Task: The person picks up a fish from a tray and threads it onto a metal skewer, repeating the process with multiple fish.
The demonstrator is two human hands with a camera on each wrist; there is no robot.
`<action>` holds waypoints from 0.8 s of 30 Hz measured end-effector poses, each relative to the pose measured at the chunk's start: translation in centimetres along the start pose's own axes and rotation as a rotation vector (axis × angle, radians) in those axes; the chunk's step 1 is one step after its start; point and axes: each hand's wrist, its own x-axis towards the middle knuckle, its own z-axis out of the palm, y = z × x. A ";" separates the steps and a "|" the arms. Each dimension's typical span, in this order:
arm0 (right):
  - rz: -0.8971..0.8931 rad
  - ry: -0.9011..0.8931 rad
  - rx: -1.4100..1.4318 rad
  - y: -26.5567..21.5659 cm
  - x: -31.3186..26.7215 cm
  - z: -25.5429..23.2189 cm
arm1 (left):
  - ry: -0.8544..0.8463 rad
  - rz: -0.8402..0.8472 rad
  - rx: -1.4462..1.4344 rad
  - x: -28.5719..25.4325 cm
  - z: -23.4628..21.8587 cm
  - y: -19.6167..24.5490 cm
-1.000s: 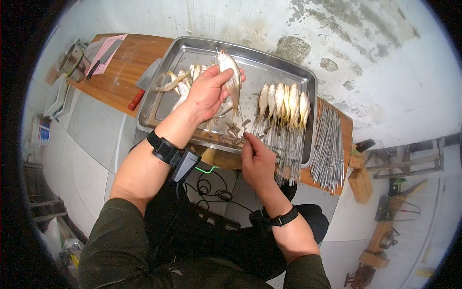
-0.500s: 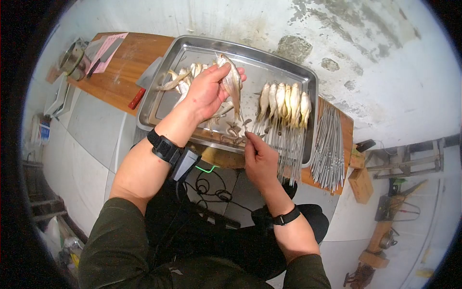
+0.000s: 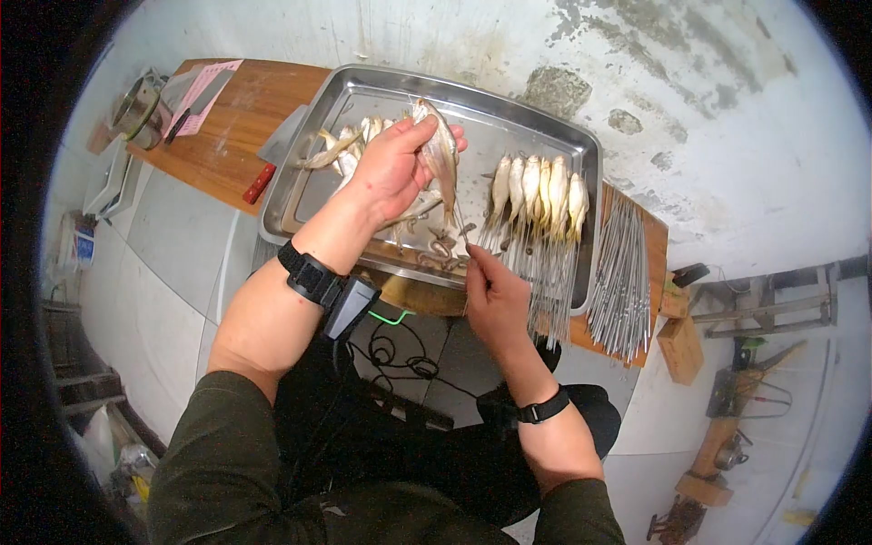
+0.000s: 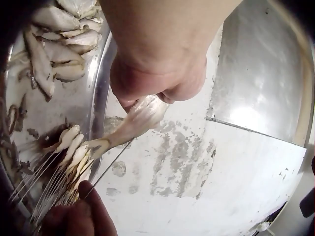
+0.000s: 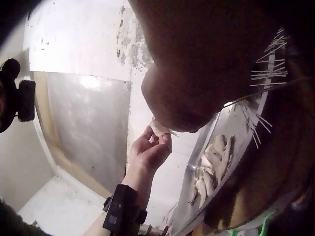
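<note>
Over a metal tray (image 3: 463, 92), my left hand (image 3: 386, 173) grips a small silvery fish (image 3: 440, 150) with the thumb across its side and the tail hanging down. My right hand (image 3: 498, 295), lower and to the right, pinches a thin metal skewer (image 4: 110, 165) between thumb and fingers. In the left wrist view the skewer runs up to the fish's body (image 4: 140, 120); its far end is hidden there. Several skewered fish (image 3: 542, 191) lie side by side at the tray's right, skewers pointing toward me. Loose fish (image 3: 348, 156) are piled at the left.
Dark scraps (image 3: 440, 247) lie near the tray's front edge. A bundle of bare skewers (image 3: 622, 282) is on the wooden table at the right. A red-handled knife (image 3: 260, 183) sits by the tray's left side, and another knife (image 3: 195, 109) lies on pink paper. The wall rises behind.
My right hand has shifted slightly to the right. The left hand keeps its grip on the fish, which sits slightly lower than a second ago.
</note>
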 end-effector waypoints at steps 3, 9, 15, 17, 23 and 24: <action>-0.013 -0.007 -0.037 0.1 -0.3 -0.2 | 0.001 0.006 0.015 0.1 0.0 0.2; -0.056 0.021 -0.007 0.3 -0.6 -0.2 | 0.001 0.004 0.015 0.0 0.0 0.3; -0.059 -0.009 -0.064 0.3 -0.5 -0.5 | -0.012 -0.002 0.031 0.0 -0.1 0.1; -0.062 -0.001 -0.057 0.0 -0.3 -0.5 | -0.006 0.000 0.045 -0.2 0.2 -0.1; -0.032 0.013 -0.032 0.2 0.1 -0.1 | -0.063 -0.067 0.051 -0.6 0.4 -0.4; -0.011 0.010 -0.021 0.2 0.1 -0.1 | -0.060 -0.069 0.052 -0.6 0.4 -0.4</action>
